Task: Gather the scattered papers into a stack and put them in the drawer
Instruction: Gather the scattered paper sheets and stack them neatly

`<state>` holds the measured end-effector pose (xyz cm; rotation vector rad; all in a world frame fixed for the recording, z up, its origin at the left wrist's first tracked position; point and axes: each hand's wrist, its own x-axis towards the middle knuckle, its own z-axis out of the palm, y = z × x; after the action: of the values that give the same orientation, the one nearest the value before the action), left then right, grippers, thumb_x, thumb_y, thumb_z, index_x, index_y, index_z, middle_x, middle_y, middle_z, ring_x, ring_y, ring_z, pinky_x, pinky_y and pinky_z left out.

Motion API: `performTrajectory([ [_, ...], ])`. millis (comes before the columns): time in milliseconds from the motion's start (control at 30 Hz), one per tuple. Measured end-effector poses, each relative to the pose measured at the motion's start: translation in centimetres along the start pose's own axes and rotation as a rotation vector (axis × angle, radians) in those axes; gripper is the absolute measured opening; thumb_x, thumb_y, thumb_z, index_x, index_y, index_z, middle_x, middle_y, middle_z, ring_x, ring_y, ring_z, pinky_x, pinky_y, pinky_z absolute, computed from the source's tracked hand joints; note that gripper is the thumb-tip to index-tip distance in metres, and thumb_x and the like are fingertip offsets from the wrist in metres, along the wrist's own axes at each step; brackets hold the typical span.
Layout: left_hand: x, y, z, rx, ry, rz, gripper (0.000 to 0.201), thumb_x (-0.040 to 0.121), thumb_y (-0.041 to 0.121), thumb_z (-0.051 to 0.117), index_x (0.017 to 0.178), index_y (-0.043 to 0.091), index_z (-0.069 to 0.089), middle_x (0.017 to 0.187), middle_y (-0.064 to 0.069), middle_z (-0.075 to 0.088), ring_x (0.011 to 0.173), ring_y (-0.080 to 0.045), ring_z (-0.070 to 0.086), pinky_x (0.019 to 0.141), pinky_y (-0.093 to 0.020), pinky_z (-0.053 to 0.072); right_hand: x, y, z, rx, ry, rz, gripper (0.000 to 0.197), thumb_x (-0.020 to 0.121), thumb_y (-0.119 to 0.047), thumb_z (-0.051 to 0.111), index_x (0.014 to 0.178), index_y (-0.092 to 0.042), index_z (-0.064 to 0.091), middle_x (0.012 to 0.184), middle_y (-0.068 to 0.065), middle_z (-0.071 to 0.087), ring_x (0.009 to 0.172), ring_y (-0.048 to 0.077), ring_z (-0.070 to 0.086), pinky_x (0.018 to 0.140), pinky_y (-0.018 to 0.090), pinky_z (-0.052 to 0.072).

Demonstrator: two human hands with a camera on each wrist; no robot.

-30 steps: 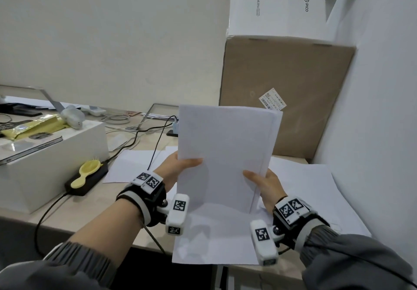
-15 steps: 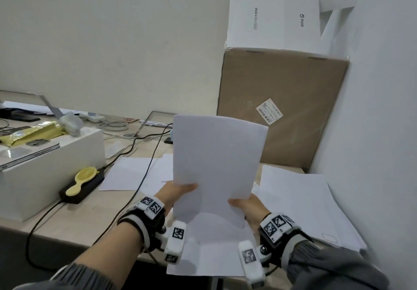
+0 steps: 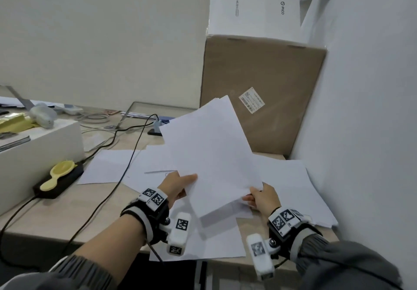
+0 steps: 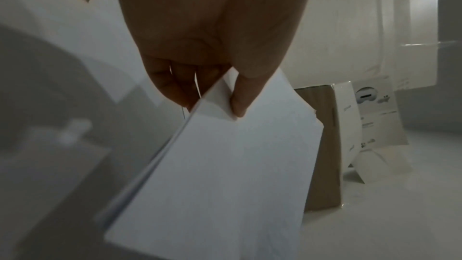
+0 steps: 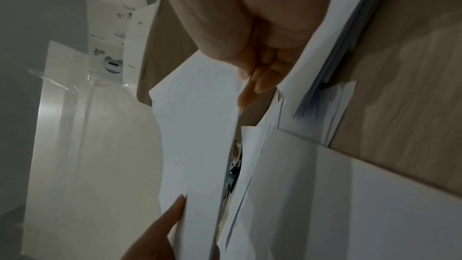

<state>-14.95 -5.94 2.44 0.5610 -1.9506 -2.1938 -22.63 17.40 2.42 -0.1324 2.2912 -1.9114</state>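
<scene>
Both hands hold a thin stack of white papers [image 3: 209, 152] tilted above the desk, its top leaning away to the left. My left hand [image 3: 180, 184] pinches the stack's left edge, thumb on the near face; the left wrist view shows the stack [image 4: 225, 175] under that thumb. My right hand [image 3: 259, 196] pinches the lower right corner, and the right wrist view shows the sheet [image 5: 197, 135] edge-on. More white sheets [image 3: 112, 168] lie scattered on the wooden desk [image 3: 56, 210], one sheet [image 3: 216, 240] hangs over the front edge, and a thicker pile [image 3: 300, 190] lies at the right wall. No drawer is in view.
A tall brown carton [image 3: 261, 100] with a white box [image 3: 255, 7] on top stands at the back right. A white box [image 3: 33, 154] sits at the left. In front of it lies a black power strip [image 3: 61, 181] under a yellow spoon-like thing [image 3: 59, 171]; cables [image 3: 126, 154] cross the desk.
The stack has dropped from upright in front of me and tilted, its top swinging left. Both hands have come lower, and the right hand has slid to the stack's lower right corner.
</scene>
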Motion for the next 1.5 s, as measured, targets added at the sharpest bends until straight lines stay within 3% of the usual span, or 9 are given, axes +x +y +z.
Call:
performTrajectory([
  [367, -1.5, 1.2, 0.2, 0.126, -0.052, -0.062, 0.02, 0.093, 0.036, 0.058, 0.103, 0.018, 0.06, 0.096, 0.001, 0.067, 0.087, -0.015, 0.062, 0.079, -0.026, 0.045, 1.2, -0.1, -1.8, 0.188, 0.117, 0.048, 0.015, 0.097, -0.001, 0.038, 0.106, -0.003, 0.05, 0.072, 0.009, 0.06, 0.057, 0.014, 0.063, 0.042, 0.016, 0.049],
  [633, -0.1, -0.9, -4.0, 0.494, 0.371, -0.079, 0.025, 0.09, 0.006, 0.053, 0.066, 0.011, 0.053, 0.073, -0.008, 0.05, 0.07, -0.021, 0.047, 0.069, -0.024, 0.035, 4.0, 1.6, -9.8, 0.196, 0.31, 0.254, 0.025, 0.096, 0.003, 0.04, 0.072, -0.006, 0.042, 0.034, -0.002, 0.057, 0.034, 0.009, 0.06, 0.037, 0.018, 0.049],
  [700, 0.4, -1.7, -4.6, 0.571, 0.393, -0.162, 0.023, 0.088, 0.008, 0.054, 0.066, 0.011, 0.05, 0.079, -0.01, 0.052, 0.073, -0.023, 0.048, 0.072, -0.025, 0.035, 3.5, 2.2, -9.9, 0.098, 0.378, 0.314, 0.009, 0.089, -0.005, 0.051, 0.086, 0.003, 0.052, 0.051, 0.012, 0.066, 0.046, 0.022, 0.066, 0.045, 0.026, 0.053],
  [767, 0.7, -2.0, -4.7, 0.613, 0.402, -0.208, 0.009, 0.087, 0.011, 0.054, 0.095, 0.011, 0.058, 0.102, -0.013, 0.059, 0.092, -0.027, 0.055, 0.082, -0.028, 0.042, 2.8, 2.3, -10.0, -0.196, 0.516, 0.395, 0.05, 0.079, -0.019, 0.063, 0.12, 0.006, 0.047, 0.105, 0.026, 0.062, 0.089, 0.034, 0.065, 0.077, 0.041, 0.053],
  [867, 1.3, -2.3, -4.6, 0.634, 0.387, -0.257, 0.059, 0.087, 0.014, 0.055, 0.143, 0.005, 0.037, 0.139, -0.017, 0.05, 0.127, -0.032, 0.048, 0.104, -0.035, 0.04, 1.0, 0.7, -9.7, -0.447, 0.616, 0.279, 0.075, 0.081, -0.014, 0.061, 0.144, -0.005, 0.022, 0.146, 0.02, 0.024, 0.128, 0.04, 0.037, 0.106, 0.045, 0.034],
  [1167, 2.1, -1.9, -3.6, 0.487, 0.358, -0.313, 0.078, 0.082, 0.007, 0.064, 0.147, -0.002, 0.021, 0.124, -0.022, 0.053, 0.111, -0.037, 0.055, 0.088, -0.036, 0.046, 1.9, -1.2, -1.8, -0.725, -0.286, 0.066, 0.067, 0.087, -0.023, 0.064, 0.145, -0.012, 0.032, 0.151, 0.006, 0.032, 0.139, 0.023, 0.033, 0.112, 0.028, 0.026],
  [1267, 1.9, -2.9, -4.0, 0.218, 0.314, -0.305, 0.092, 0.073, 0.002, 0.067, 0.149, 0.008, 0.017, 0.087, -0.022, 0.055, 0.089, -0.035, 0.056, 0.08, -0.04, 0.046, 2.1, -0.8, -0.7, -0.908, -0.41, 0.147, 0.071, 0.09, -0.035, 0.059, 0.148, -0.01, 0.027, 0.154, 0.005, 0.028, 0.141, 0.022, 0.029, 0.111, 0.029, 0.024],
  [1333, 2.3, -3.9, -4.2, 0.135, 0.269, -0.302, 0.099, 0.055, 0.009, 0.075, 0.143, 0.005, 0.03, 0.106, -0.031, 0.06, 0.103, -0.043, 0.061, 0.09, -0.049, 0.049, 2.3, -0.4, -0.6, -0.976, -0.424, 0.152, 0.07, 0.09, -0.037, 0.057, 0.148, -0.009, 0.028, 0.154, 0.005, 0.029, 0.14, 0.022, 0.03, 0.111, 0.028, 0.025],
  [1500, 0.7, -3.6, -2.0, 0.377, 0.042, -0.292, 0.03, 0.078, 0.002, 0.067, 0.106, 0.003, 0.055, 0.109, -0.019, 0.061, 0.094, -0.03, 0.062, 0.093, -0.047, 0.054, 2.6, -0.3, -1.3, -0.965, -0.424, 0.124, 0.069, 0.092, -0.036, 0.055, 0.148, -0.009, 0.027, 0.156, 0.004, 0.025, 0.143, 0.02, 0.026, 0.115, 0.027, 0.022],
])
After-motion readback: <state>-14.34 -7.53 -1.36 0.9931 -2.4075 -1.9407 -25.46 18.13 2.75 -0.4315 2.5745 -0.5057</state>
